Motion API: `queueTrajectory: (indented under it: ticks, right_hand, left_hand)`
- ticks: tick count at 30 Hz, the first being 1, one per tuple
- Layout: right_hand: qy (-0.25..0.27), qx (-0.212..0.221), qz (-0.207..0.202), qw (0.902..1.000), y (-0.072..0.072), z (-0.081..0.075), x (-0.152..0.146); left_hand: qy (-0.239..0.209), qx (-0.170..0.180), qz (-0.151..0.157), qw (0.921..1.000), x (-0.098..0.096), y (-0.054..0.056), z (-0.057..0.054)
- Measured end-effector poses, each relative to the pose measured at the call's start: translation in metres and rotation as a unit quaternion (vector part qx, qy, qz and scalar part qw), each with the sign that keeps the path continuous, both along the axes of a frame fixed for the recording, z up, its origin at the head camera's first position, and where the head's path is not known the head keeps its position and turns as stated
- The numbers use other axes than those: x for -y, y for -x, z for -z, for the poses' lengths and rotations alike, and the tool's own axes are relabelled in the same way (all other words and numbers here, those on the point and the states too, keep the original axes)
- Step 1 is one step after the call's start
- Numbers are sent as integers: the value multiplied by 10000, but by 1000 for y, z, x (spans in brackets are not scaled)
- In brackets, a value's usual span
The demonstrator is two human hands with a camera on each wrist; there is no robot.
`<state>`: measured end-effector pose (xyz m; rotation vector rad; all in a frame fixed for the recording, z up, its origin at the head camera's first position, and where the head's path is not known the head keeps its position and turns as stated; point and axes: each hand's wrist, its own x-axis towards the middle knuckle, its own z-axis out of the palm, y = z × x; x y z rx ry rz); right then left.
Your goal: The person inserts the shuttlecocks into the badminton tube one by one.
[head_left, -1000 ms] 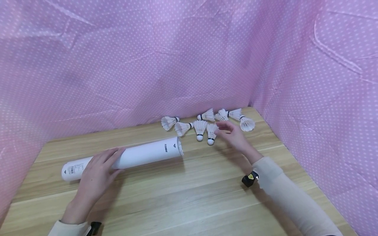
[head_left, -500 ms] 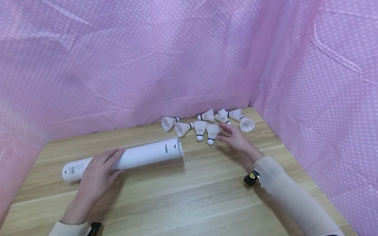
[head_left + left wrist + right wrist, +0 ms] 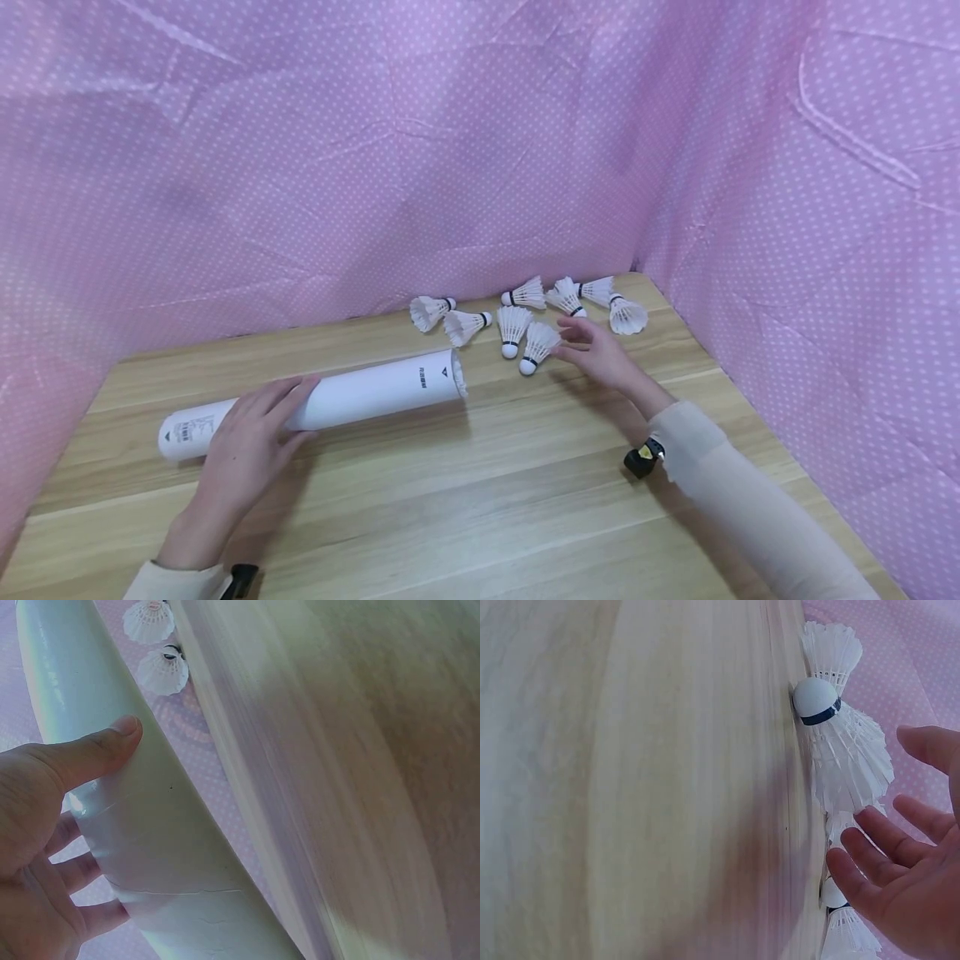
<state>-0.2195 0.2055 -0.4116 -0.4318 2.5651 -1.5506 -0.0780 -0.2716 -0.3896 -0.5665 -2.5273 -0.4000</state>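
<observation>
My left hand [image 3: 251, 446] grips a long white shuttlecock tube [image 3: 367, 392] lying on the table; in the left wrist view the thumb lies across the tube [image 3: 157, 825] and fingers bend under it. Feathers show at the tube's right end. My right hand [image 3: 600, 354] hovers at the feather end of the nearest shuttlecock [image 3: 540, 343], fingers loosely spread and nothing held. Whether a fingertip touches the feathers I cannot tell. In the right wrist view this shuttlecock [image 3: 855, 761] lies just beyond the fingertips. A second shuttlecock [image 3: 514, 327] lies against it on the left.
Several more shuttlecocks lie along the table's back edge, among them one on the left [image 3: 430, 313] and one at the far right [image 3: 628, 315]. Pink dotted cloth [image 3: 375, 167] hangs behind and to the right of the wooden table [image 3: 465, 492].
The nearest shuttlecock has turned, its cork swinging left and toward me. Its neighbour has shifted slightly right. My right hand has drawn back a little to the right; the left hand and tube stay nearly still.
</observation>
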Motion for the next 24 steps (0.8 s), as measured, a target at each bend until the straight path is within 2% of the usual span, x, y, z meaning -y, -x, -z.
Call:
queueTrajectory:
  ticks: [10, 14, 17, 21, 24]
  right_hand:
    - [-408, -149, 410, 9982, -1, 1, -6]
    - [-400, -24, 663, 9970, 1, 1, -8]
    - [-341, -144, 754, 9965, 2, 1, -11]
    - [-187, -393, 553, 9975, 3, 3, -16]
    - [-48, -160, 58, 9998, 4, 3, -20]
  left_hand:
    - [-23, 9, 11, 10000, 1, 1, 1]
    - [-14, 37, 3, 10000, 1, 2, 1]
    - [-3, 59, -9, 10000, 1, 2, 2]
    - [9, 55, -2, 10000, 1, 2, 2]
    - [20, 48, 10, 10000, 1, 2, 2]
